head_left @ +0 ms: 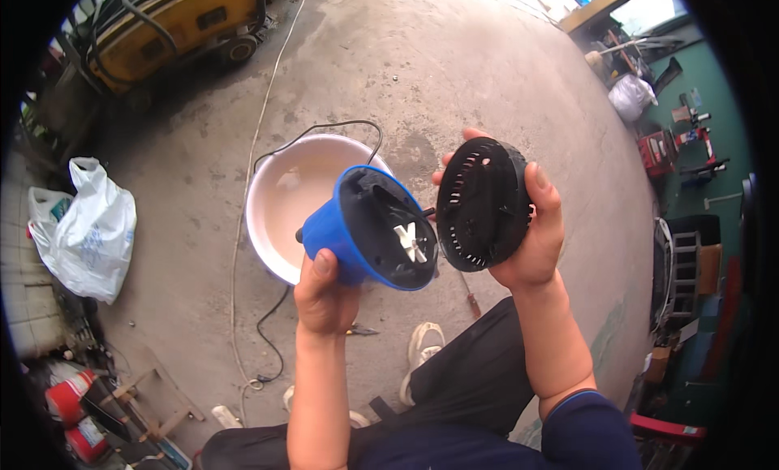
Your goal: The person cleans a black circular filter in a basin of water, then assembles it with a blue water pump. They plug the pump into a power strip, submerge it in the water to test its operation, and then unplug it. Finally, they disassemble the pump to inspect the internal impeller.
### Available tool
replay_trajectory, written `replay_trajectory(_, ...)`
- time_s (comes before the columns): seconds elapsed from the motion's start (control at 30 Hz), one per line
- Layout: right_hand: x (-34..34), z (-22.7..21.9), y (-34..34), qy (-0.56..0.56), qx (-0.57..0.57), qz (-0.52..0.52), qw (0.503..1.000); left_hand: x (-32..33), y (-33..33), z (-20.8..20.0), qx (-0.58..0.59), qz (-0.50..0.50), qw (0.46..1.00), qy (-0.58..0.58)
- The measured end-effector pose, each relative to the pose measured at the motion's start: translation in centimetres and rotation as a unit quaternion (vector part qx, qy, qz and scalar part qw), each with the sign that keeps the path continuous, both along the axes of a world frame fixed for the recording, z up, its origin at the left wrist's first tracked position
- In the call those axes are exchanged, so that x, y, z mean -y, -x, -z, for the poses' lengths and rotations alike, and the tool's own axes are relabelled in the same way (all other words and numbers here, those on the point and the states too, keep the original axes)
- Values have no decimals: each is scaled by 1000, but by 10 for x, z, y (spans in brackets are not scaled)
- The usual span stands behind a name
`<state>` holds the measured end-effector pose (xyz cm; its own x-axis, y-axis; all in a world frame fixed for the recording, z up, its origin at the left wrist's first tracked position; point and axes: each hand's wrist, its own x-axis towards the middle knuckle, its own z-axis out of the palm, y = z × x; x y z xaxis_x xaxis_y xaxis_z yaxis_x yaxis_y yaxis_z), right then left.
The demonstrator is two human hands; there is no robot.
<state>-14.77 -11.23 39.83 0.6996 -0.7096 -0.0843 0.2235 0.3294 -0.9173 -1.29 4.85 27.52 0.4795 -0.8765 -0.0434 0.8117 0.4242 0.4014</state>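
My left hand grips the blue housing of a small water pump, tilted so its black underside faces up and right. A white bladed impeller shows in that underside. In my right hand is a round black slotted pump cover, its hollow inside turned toward me. The cover is off the housing, with its edge close beside the housing's rim; whether they touch I cannot tell. Behind the pump stands a white basin with liquid that looks cloudy. A black power cord runs along the basin's rim.
A screwdriver and pliers lie on the concrete near my shoes. A pale cord crosses the floor. White plastic bags sit at left, a yellow wheeled machine at far left. Tools line the right.
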Motion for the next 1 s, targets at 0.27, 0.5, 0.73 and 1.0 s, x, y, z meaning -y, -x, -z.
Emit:
replay_trajectory(0.27,2,-2,3,-92,23,-27,995,-4,8,7,-52,-31,998,12)
replay_trajectory(0.5,3,-3,10,-130,66,-69,987,-7,12,36,-94,-31,990,100)
replay_trajectory(0.73,2,-10,13,-140,119,-141,973,-10,8,30,-84,-27,991,99)
replay_trajectory(1.0,-3,-10,12,-134,123,-159,970,-16,8,25,-95,-30,988,119)
